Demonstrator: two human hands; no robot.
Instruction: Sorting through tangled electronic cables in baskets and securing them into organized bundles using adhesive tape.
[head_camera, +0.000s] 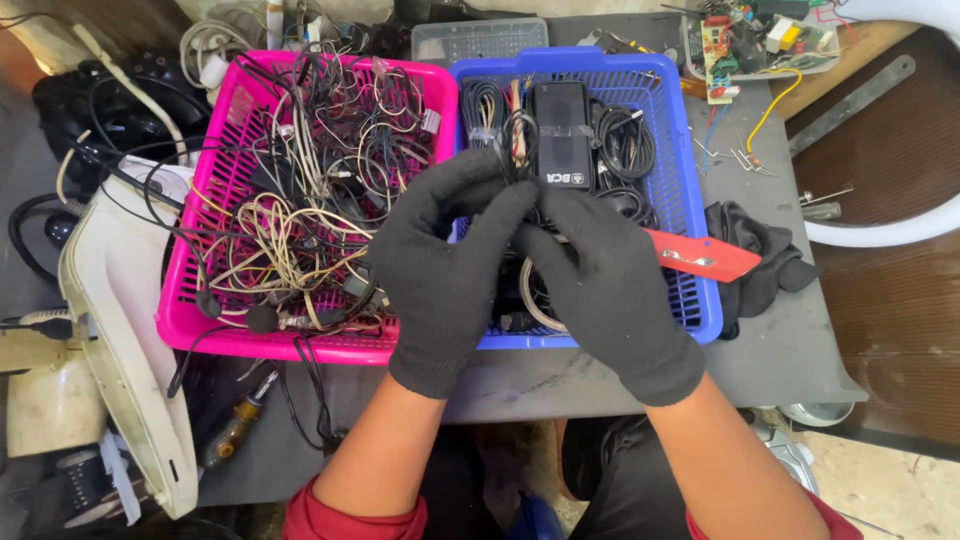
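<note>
Grey bench (790, 340) seen from above. At frame centre, a pink basket (190, 300) of tangled wires and a blue basket (690, 200) of black cables are set side by side, touching. A black cloth (750, 240) lies just right of the blue basket. A clear tray (470, 40) and a circuit board (720, 50) are placed along the upper edge. A screwdriver (235, 425) lies lower left.

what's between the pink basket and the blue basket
Nothing: in the head view the pink basket and the blue basket stand side by side with walls touching, and the left hand covers the seam lower down.
</note>
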